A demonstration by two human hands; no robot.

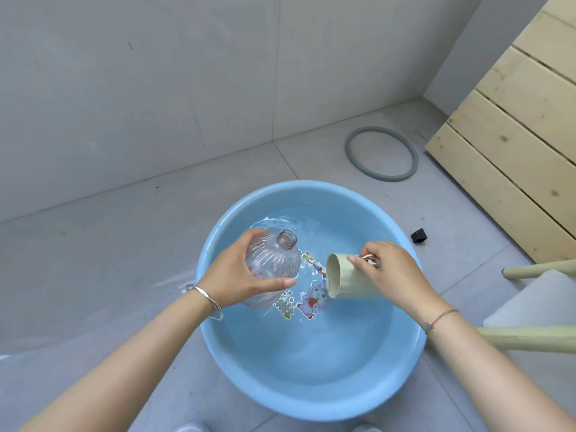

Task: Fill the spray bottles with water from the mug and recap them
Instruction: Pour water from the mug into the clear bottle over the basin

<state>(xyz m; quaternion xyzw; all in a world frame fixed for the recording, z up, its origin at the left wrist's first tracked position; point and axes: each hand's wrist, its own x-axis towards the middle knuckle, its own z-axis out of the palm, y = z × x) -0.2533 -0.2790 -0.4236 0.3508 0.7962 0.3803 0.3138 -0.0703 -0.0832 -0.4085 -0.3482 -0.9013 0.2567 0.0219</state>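
Head view looks down at a round light-blue plastic basin [311, 397] sitting on the grey tiled floor [93, 260] in the lower centre of the frame, holding shallow water with cartoon stickers [307, 294] showing on its bottom. The left hand [240, 272] has its grip wrapped around the body of a clear ribbed plastic spray bottle [274, 263], held tilted above the basin at centre frame with its uncapped threaded neck pointing up and to the right. The right hand [392, 269] has its grip closed around a pale green cylindrical mug [346, 280], held just right of the bottle and tipped on its side so the open mouth faces left toward the bottle; the two are near but apart. A silver bangle [205, 300] circles the left wrist. A grey rubber ring [381, 154] lies on the floor at upper right, beside pale wooden slats [514, 135], and a small black cap [419, 236] rests on the floor just right of the basin rim.
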